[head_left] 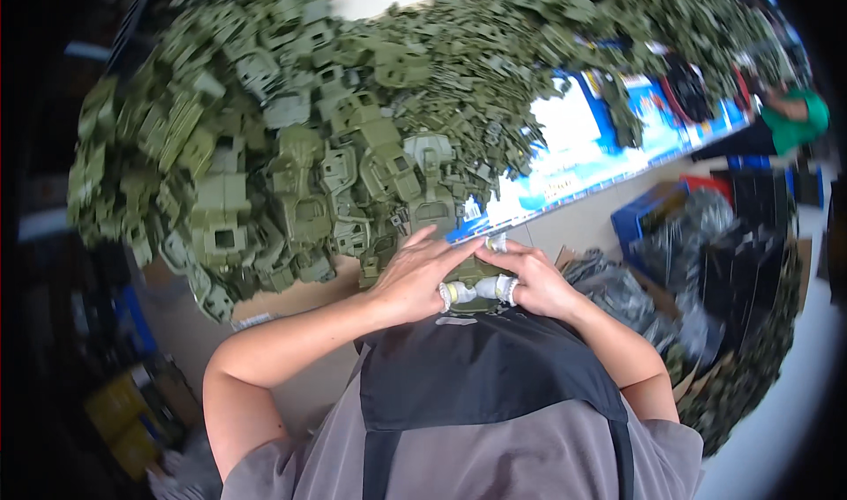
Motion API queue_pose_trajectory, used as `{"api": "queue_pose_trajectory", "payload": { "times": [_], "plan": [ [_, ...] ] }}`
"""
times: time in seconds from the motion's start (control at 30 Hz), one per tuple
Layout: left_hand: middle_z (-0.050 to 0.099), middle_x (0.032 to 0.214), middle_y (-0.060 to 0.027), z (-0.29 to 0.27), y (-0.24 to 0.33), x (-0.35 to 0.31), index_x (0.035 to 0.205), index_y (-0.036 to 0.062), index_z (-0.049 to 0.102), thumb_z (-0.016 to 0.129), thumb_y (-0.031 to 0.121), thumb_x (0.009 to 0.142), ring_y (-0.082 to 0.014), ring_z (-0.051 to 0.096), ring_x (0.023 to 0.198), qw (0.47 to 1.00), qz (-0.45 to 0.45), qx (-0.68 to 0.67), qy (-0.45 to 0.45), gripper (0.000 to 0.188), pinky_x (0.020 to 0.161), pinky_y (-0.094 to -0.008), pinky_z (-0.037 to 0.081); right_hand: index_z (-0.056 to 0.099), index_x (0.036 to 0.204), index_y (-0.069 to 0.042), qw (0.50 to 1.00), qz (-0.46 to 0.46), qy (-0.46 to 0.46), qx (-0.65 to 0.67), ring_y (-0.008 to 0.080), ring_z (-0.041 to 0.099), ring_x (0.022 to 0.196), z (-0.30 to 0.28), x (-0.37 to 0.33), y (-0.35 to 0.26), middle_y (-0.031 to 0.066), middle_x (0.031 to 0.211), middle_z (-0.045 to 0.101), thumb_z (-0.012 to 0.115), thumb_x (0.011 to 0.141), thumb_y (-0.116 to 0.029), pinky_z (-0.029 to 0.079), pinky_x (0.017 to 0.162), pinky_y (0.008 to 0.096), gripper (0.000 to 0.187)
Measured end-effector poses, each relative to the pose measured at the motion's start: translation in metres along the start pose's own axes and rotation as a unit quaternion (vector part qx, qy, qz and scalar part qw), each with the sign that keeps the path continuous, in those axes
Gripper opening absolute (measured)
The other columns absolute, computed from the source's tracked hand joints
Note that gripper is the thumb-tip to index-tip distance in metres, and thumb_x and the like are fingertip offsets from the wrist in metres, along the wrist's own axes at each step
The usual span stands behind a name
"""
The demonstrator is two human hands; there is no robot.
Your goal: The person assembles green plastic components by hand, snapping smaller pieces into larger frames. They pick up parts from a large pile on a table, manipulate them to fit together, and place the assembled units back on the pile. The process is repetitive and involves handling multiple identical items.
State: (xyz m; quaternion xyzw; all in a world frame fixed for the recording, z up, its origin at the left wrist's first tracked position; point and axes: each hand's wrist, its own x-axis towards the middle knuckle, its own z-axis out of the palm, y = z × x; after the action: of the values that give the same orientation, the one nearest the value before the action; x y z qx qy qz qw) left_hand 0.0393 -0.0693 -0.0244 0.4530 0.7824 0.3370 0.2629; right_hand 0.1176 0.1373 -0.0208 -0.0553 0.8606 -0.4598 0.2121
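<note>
My left hand (415, 275) and my right hand (529, 279) meet close to my chest, both gripping one olive-green plastic part (472, 272) between them. White tape wraps my thumbs, which press on the part's near side. Most of the part is hidden under my fingers. Just beyond my hands rises a big heap of similar olive-green plastic parts (291, 147), covering the table (291, 299) from the left to the far right.
A blue and white printed sheet (582, 160) lies on the table's right half. Right of the table, a blue crate (644, 213) and bags of grey and dark parts (706, 262) stand on the floor. A person in green (798, 116) is at the far right.
</note>
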Motion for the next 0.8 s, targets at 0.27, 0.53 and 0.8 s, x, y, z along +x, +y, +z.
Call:
{"api": "queue_pose_trajectory", "payload": {
  "times": [0.27, 0.53, 0.8],
  "plan": [
    [0.032, 0.138, -0.0188, -0.079, -0.024, -0.023, 0.144, 0.0118, 0.013, 0.081, 0.039, 0.056, -0.0327, 0.027, 0.131, 0.98, -0.073, -0.181, -0.039, 0.114, 0.105, -0.0443, 0.026, 0.05, 0.123, -0.003, 0.943, 0.075, 0.266, 0.187, 0.0267, 0.047, 0.118, 0.024, -0.066, -0.012, 0.016, 0.122, 0.053, 0.068, 0.078, -0.017, 0.035, 0.1, 0.0321, 0.05],
    [0.038, 0.133, -0.0092, 0.008, -0.008, -0.017, 0.133, 0.008, 0.035, 0.074, 0.004, 0.067, -0.0217, 0.034, 0.126, 0.9, 0.022, -0.358, -0.248, 0.077, 0.104, -0.0343, 0.025, 0.046, 0.127, -0.006, 0.827, 0.174, 0.444, 0.296, 0.027, 0.044, 0.12, 0.183, -0.161, -0.052, 0.0134, 0.127, 0.048, 0.069, 0.076, -0.014, 0.033, 0.101, 0.0345, 0.057],
    [0.052, 0.11, -0.012, 0.133, 0.082, -0.097, 0.122, 0.002, 0.046, 0.067, -0.004, 0.065, -0.0219, 0.052, 0.106, 0.798, 0.278, -0.117, -0.522, 0.061, 0.092, -0.031, 0.04, 0.034, 0.136, -0.006, 0.681, 0.309, 0.664, -0.004, 0.0319, 0.051, 0.093, 0.339, -0.194, -0.145, 0.0169, 0.098, 0.054, 0.063, 0.071, -0.024, 0.042, 0.082, 0.0409, 0.073]
  ]
}}
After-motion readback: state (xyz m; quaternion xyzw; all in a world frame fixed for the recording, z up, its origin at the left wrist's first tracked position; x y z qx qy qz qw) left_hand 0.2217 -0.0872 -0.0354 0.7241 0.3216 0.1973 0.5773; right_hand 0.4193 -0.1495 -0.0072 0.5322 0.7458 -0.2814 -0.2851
